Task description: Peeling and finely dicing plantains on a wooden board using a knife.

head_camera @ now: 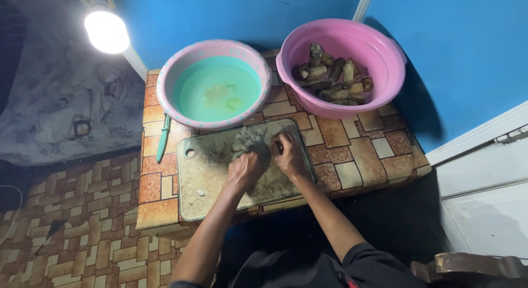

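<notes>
A worn pale cutting board [206,180] lies on a low table with a tile-pattern cover [357,156]. Both my hands rest on it, close together. My left hand [243,170] presses down beside a pile of pale chopped pieces [248,138]. My right hand [288,154] is closed around something small and dark; whether it is a knife handle I cannot tell. The pile lies just beyond my fingers, at the board's far edge.
A pink-rimmed bowl of cloudy greenish water [215,84] stands behind the board. A pink basin [379,51] at the right holds several dark elongated tubers [332,78]. A green-handled tool [163,138] lies left of the board. A bright lamp [106,30] shines top left. Blue walls stand behind.
</notes>
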